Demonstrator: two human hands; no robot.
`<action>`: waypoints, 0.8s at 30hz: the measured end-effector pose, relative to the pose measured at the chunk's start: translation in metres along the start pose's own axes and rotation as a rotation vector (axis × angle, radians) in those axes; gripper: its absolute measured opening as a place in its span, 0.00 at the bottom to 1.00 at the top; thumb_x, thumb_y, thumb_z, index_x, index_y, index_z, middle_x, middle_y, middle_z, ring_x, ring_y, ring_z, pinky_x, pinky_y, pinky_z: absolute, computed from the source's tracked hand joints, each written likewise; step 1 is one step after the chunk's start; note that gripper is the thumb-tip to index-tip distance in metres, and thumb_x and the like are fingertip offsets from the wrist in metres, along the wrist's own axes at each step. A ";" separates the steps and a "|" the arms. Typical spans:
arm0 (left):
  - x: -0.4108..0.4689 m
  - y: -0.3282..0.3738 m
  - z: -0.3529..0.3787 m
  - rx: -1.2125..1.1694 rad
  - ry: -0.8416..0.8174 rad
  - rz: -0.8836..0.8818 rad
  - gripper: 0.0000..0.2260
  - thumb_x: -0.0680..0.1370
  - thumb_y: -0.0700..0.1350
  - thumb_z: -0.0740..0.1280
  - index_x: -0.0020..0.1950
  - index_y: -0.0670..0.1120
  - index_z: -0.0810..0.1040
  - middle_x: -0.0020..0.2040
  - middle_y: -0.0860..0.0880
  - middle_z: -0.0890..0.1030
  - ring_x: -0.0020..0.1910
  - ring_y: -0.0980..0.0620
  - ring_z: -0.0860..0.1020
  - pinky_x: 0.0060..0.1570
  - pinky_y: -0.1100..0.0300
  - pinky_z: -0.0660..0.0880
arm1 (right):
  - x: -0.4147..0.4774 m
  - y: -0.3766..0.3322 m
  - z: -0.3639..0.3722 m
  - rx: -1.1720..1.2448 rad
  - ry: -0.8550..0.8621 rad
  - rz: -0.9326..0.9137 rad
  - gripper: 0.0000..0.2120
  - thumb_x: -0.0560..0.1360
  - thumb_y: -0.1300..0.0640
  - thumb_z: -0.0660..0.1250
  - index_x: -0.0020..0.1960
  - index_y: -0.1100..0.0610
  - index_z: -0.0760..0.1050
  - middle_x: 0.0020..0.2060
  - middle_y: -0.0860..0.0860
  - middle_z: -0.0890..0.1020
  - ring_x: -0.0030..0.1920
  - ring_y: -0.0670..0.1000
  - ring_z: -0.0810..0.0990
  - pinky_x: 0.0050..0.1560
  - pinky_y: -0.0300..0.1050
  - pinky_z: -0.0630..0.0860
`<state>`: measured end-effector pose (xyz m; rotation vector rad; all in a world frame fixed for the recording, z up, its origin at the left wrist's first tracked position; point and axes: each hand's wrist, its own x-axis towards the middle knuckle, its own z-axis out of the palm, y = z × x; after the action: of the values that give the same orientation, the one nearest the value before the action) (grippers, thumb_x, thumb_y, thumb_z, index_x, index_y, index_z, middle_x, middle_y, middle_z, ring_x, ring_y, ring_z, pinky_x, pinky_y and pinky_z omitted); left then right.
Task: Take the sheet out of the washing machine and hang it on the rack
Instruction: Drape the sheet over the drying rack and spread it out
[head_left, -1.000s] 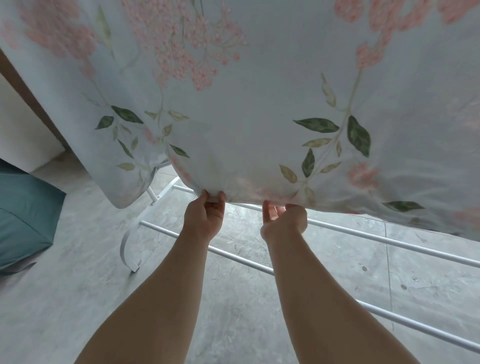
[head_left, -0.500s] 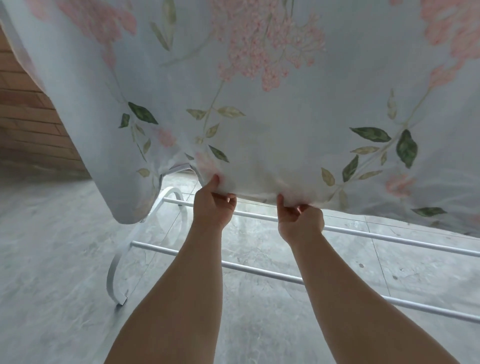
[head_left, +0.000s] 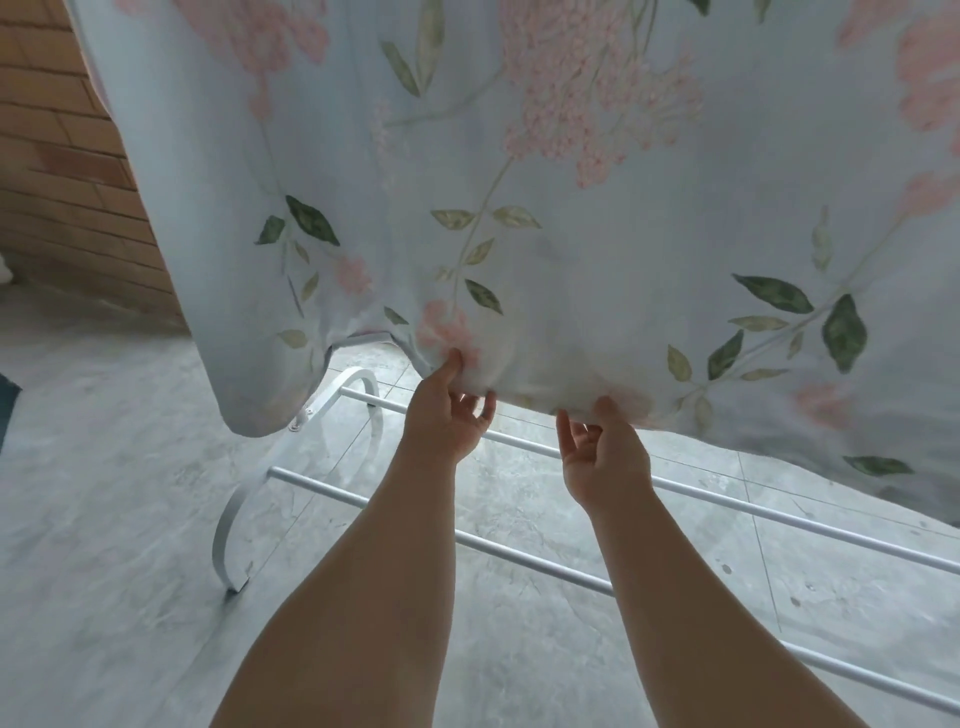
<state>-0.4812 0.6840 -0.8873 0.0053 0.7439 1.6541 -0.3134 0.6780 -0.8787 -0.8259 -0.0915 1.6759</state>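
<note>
More brick wall (head_left: 62, 156) — left of sheet (head_left: 597, 291)

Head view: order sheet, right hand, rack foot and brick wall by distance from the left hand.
1. sheet: pinched by left hand
2. right hand: beside it, same hem
3. rack foot: lower left, on floor
4. brick wall: far upper left

A single wide-angle view was taken from a head-worn camera. It was pointed forward and down, close to the sheet (head_left: 571, 234), which was framed across the top; the rack (head_left: 311, 486) rails and floor (head_left: 104, 493) were caught below.
</note>
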 end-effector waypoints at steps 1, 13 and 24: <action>-0.001 0.003 -0.001 0.027 0.012 0.021 0.15 0.77 0.47 0.72 0.64 0.50 0.79 0.58 0.55 0.84 0.61 0.54 0.79 0.64 0.50 0.70 | 0.001 -0.004 -0.001 0.015 0.024 0.001 0.13 0.77 0.64 0.71 0.61 0.60 0.77 0.45 0.54 0.85 0.49 0.51 0.84 0.50 0.51 0.84; 0.004 0.043 -0.014 -0.180 -0.103 0.201 0.15 0.84 0.54 0.59 0.63 0.48 0.80 0.57 0.46 0.85 0.59 0.44 0.81 0.48 0.45 0.78 | -0.001 -0.024 0.010 0.183 0.068 0.024 0.06 0.79 0.68 0.65 0.53 0.60 0.75 0.55 0.58 0.80 0.57 0.60 0.80 0.52 0.56 0.83; 0.011 0.059 -0.045 -0.185 -0.150 0.110 0.18 0.83 0.51 0.61 0.69 0.47 0.77 0.66 0.45 0.80 0.67 0.42 0.77 0.69 0.41 0.69 | -0.023 0.050 0.031 -0.098 0.019 0.183 0.02 0.80 0.64 0.66 0.52 0.60 0.77 0.43 0.54 0.82 0.39 0.51 0.80 0.33 0.42 0.80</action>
<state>-0.5540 0.6709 -0.9001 0.0394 0.4820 1.8011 -0.3711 0.6542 -0.8691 -0.9464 -0.0877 1.8464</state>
